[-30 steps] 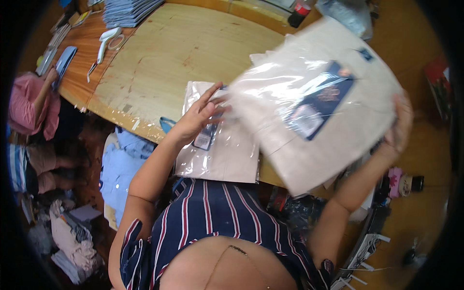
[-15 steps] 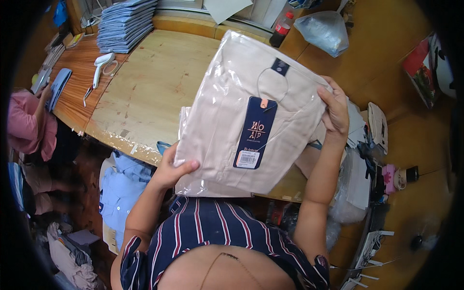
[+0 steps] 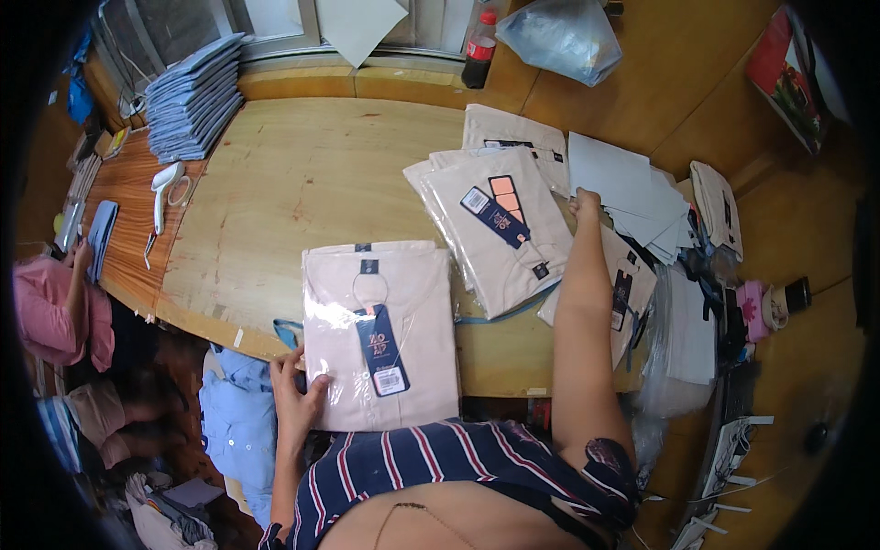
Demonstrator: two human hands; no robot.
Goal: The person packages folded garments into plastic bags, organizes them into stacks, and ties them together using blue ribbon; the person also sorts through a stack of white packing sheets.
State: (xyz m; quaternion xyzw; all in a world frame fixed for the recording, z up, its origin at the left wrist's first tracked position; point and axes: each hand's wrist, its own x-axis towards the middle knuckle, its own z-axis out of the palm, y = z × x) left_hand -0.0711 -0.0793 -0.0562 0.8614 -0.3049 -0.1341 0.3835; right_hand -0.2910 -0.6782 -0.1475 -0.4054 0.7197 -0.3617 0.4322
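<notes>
My spread left hand [image 3: 297, 390] touched the bagged shirt [image 3: 417, 316] on its right, long axis away from me. My right hand [image 3: 586, 203] met white sheets [image 3: 612, 165], grip undetermined.

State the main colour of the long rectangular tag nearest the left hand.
Navy blue rectangular tag, in head view.

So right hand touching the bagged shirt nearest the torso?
Apart: in the head view, another bagged shirt and bare tabletop separate right hand from the near shirt.
</notes>
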